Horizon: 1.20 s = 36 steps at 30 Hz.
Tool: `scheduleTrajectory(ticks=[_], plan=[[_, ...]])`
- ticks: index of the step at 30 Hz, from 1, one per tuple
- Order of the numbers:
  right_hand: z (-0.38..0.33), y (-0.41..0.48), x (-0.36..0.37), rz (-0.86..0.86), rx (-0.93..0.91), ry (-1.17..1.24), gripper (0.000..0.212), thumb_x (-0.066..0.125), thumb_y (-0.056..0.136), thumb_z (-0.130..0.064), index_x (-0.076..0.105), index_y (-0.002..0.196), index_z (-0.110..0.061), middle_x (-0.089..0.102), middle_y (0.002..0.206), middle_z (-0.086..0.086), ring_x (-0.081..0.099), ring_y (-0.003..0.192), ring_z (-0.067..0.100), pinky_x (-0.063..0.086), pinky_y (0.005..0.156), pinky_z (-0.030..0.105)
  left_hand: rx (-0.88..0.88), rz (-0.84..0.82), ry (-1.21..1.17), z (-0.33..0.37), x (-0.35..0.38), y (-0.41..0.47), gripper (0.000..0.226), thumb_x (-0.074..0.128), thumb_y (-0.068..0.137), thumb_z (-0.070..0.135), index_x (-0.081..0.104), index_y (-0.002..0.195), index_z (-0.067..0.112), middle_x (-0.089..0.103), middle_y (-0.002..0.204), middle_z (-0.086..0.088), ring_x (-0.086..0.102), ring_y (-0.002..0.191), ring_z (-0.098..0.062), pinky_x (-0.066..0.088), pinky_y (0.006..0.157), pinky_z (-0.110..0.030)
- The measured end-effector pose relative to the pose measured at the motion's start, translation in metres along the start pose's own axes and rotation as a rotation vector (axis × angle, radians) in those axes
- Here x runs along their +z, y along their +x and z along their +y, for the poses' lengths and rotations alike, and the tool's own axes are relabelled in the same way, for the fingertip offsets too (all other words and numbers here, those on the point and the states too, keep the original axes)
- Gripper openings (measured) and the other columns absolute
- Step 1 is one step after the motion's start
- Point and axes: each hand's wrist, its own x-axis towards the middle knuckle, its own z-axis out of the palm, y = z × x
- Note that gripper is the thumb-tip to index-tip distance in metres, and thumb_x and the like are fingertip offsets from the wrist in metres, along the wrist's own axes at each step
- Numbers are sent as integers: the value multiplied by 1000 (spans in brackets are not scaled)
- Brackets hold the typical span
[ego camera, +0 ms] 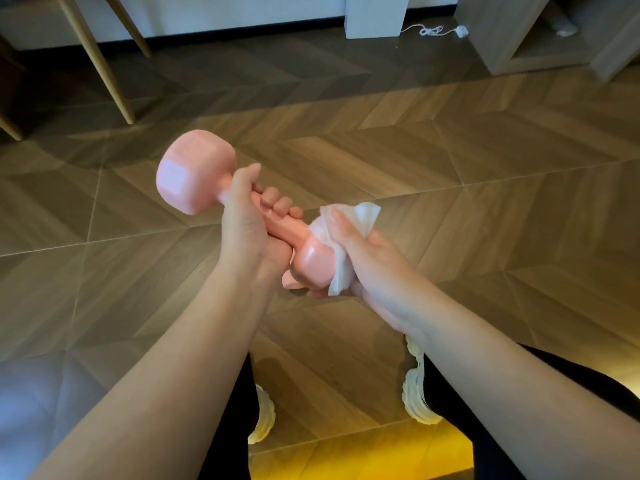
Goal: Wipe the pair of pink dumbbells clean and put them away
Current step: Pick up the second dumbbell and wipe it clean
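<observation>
I see both forearms reaching out in front of me, meeting over the floor. My left hand (242, 220) has its grip clamped round the handle of the pink dumbbell (190, 174), fingers curled over the bar and thumb up towards the far head. My right hand (360, 258) has its grip closed on a white wipe (367, 213), which it presses round the near head, just on the near side of the left grip. The dumbbell is held in the air, its long axis running from the far head, up and left beyond the left grip, down to the wrapped head at the right. Below lies a wooden herringbone floor (450, 150), with pale shoes (415, 393) under my wrists, wooden chair legs (104, 64) far left and a white cable (433, 29) far right.
</observation>
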Motion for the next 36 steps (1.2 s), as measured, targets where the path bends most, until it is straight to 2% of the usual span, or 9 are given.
scheduleTrajectory(ticks=[5, 9, 12, 17, 22, 27, 32, 34, 36], plan=[[-9, -5, -14, -226, 64, 78, 51, 64, 92, -35, 43, 139, -31, 61, 128, 3, 69, 106, 15, 61, 82, 39, -23, 20, -67, 8, -7, 3, 32, 56, 91, 20, 36, 67, 20, 30, 48, 8, 31, 36, -9, 36, 41, -18], [-1, -4, -4, -93, 27, -12, 48, 76, 82, -32, 52, 123, -39, 64, 124, 0, 69, 103, 14, 59, 81, 32, -17, -1, -45, 5, -7, 0, 33, 54, 91, 19, 35, 65, 20, 28, 48, 8, 29, 36, -10, 34, 40, -19], [0, -1, 3, -1, -9, 10, 30, 70, 85, -46, 58, 110, -35, 69, 116, 11, 68, 107, 26, 56, 89, 45, 12, -58, -31, 2, -3, -2, 31, 51, 92, 17, 33, 66, 20, 23, 50, 7, 24, 40, -11, 32, 41, -22], [-7, -3, -7, -120, 241, 225, 70, 60, 80, -59, 51, 136, -17, 58, 131, 28, 56, 121, 47, 60, 76, 50, 39, -103, -71, 6, 0, 0, 33, 50, 91, 17, 36, 62, 19, 28, 49, 7, 28, 41, -11, 34, 44, -23], [-3, -4, -5, -26, 125, 267, 40, 67, 91, -36, 53, 125, -21, 66, 123, 19, 65, 110, 43, 59, 75, 53, -7, -59, -15, 0, -2, -1, 30, 57, 92, 20, 39, 69, 19, 38, 53, 6, 38, 43, -10, 40, 50, -23], [-2, 2, 2, 108, 159, 62, 33, 60, 92, -52, 52, 116, -32, 70, 115, 6, 70, 101, 22, 59, 81, 43, 49, -119, 94, -2, -1, -4, 32, 54, 92, 16, 35, 67, 20, 27, 50, 6, 26, 42, -11, 33, 44, -24], [7, 1, -2, 419, -428, -407, 35, 77, 83, -36, 54, 109, -31, 51, 120, -10, 48, 112, -5, 38, 86, 12, 59, -143, 178, -2, -2, -5, 32, 53, 92, 13, 35, 66, 19, 28, 48, 5, 27, 41, -12, 34, 44, -23], [5, -3, -4, 404, -622, -580, 11, 73, 88, -28, 69, 91, -19, 61, 104, -8, 55, 105, 6, 42, 90, 20, 34, -130, 173, -1, -2, -4, 33, 53, 92, 14, 35, 66, 20, 27, 48, 5, 26, 41, -12, 33, 44, -24], [3, -7, -10, 321, -698, -711, 20, 60, 95, -25, 76, 89, -14, 69, 97, -10, 60, 101, 10, 46, 91, 37, 10, -114, 164, 1, -3, -3, 33, 53, 92, 14, 34, 65, 20, 27, 49, 5, 26, 41, -11, 33, 43, -24]])
